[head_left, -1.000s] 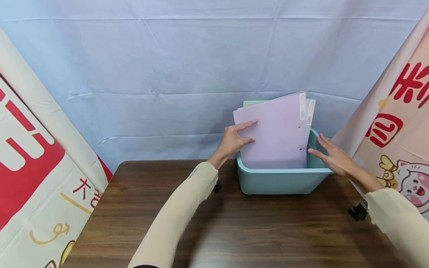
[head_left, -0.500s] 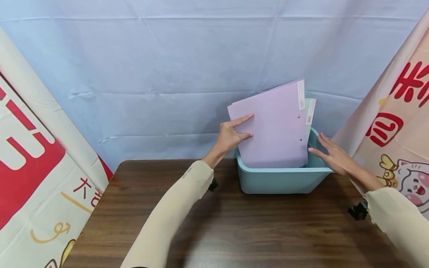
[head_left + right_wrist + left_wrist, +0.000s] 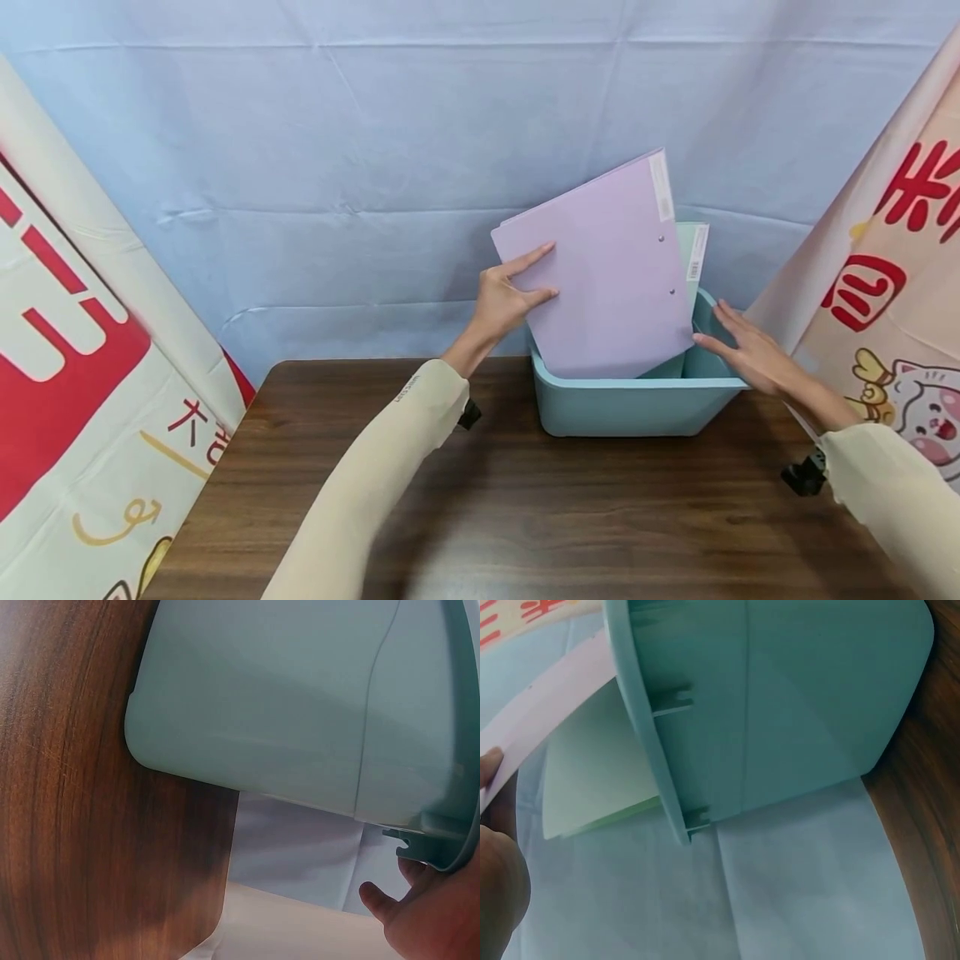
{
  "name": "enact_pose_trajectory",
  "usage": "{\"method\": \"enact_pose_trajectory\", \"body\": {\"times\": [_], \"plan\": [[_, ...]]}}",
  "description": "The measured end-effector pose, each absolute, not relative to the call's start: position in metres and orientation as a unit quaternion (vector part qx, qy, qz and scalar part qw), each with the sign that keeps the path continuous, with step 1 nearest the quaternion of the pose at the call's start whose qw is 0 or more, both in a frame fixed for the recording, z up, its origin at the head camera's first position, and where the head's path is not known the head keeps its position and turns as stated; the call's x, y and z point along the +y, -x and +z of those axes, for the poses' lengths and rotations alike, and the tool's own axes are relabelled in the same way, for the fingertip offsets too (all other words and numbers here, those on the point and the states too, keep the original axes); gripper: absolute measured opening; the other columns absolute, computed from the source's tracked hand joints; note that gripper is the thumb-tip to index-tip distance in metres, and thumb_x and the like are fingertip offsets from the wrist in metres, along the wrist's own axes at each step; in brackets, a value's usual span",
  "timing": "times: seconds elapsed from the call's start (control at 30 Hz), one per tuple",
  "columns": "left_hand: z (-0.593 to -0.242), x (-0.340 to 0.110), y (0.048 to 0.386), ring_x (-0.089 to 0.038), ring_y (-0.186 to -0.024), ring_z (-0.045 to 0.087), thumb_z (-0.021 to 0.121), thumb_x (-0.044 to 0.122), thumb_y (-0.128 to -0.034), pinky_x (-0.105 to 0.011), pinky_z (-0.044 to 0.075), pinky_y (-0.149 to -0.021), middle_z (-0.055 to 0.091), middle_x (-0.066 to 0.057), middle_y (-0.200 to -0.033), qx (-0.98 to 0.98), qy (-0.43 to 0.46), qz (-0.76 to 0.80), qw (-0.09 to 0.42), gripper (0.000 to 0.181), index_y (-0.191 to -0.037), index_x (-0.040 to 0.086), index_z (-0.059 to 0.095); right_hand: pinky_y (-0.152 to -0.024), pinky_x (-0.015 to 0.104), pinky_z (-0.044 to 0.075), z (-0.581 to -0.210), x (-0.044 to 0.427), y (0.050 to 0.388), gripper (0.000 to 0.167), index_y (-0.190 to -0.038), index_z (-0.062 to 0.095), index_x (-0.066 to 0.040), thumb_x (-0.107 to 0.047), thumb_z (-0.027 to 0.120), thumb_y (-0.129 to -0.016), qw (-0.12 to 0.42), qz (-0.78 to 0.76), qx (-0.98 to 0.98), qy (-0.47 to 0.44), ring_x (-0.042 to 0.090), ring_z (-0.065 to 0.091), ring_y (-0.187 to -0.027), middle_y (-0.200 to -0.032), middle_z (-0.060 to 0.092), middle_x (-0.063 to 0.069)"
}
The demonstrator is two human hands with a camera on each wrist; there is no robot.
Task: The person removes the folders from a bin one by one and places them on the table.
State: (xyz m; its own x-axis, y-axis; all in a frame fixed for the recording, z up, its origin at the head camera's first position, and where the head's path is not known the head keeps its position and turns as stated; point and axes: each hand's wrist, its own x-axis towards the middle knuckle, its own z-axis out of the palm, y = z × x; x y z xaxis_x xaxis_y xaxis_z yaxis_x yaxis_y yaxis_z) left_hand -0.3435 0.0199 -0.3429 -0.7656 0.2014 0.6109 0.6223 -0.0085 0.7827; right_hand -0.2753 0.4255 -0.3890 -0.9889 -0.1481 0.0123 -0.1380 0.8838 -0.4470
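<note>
My left hand (image 3: pixel 504 296) pinches the left edge of a lilac folder (image 3: pixel 603 275), thumb in front. The folder leans to the left, its lower part still inside a teal plastic storage bin (image 3: pixel 637 408). Behind it a mint-green folder (image 3: pixel 686 246) with a white label stands in the bin, partly covered. In the left wrist view, the lilac folder (image 3: pixel 551 697) slants out past the bin's rim beside the green folder (image 3: pixel 600 761). At the bin's right end my right hand (image 3: pixel 750 357) holds the rim; some fingers (image 3: pixel 379 901) show below the rim in the right wrist view.
The bin stands at the back right of a dark wood-grain table (image 3: pixel 600 508). Close behind hangs a light blue cloth (image 3: pixel 375 167). Printed cloths hang at the left (image 3: pixel 90 375) and right (image 3: pixel 892 275).
The lilac folder has risen and tilted further left, with my left hand moving up and left along with it. More of the green folder shows at its right. My right hand has stayed at the rim.
</note>
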Motion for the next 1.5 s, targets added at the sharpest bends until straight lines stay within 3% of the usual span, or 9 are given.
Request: {"method": "enact_pose_trajectory", "body": {"times": [0.47,0.7,1.5], "plan": [[-0.330,0.004,0.338,-0.011,-0.127,0.067,0.093,-0.005,-0.0750,-0.031,0.059,-0.099,0.070,-0.001,-0.139,-0.660,0.284,-0.664,0.207,0.068,-0.135,0.019,0.075,-0.116,0.083,0.008,-0.390,0.427,0.274,0.087,-0.167,-0.001,0.002,-0.051,0.040,-0.112,0.000,-0.228,0.970,0.082,0.060,0.002,-0.156,-0.173,-0.007,0.030],[-0.325,-0.005,0.337,-0.009,-0.135,0.061,0.093,-0.003,-0.0772,-0.031,0.054,-0.107,0.067,-0.002,-0.144,-0.650,0.284,-0.671,0.218,0.068,-0.139,0.017,0.072,-0.115,0.084,0.008,-0.392,0.429,0.273,0.085,-0.167,-0.001,0.002,-0.048,0.040,-0.113,-0.005,-0.230,0.969,0.089,0.060,0.002,-0.155,-0.173,-0.007,0.030],[-0.301,-0.039,0.332,-0.017,-0.131,0.065,0.090,-0.012,-0.0747,-0.036,0.056,-0.105,0.066,-0.002,-0.145,-0.605,0.258,-0.705,0.265,0.073,-0.141,0.012,0.070,-0.114,0.084,0.011,-0.388,0.425,0.272,0.087,-0.167,-0.001,0.002,-0.050,0.042,-0.112,-0.007,-0.225,0.971,0.085,0.061,0.004,-0.155,-0.173,-0.005,0.031]]}}
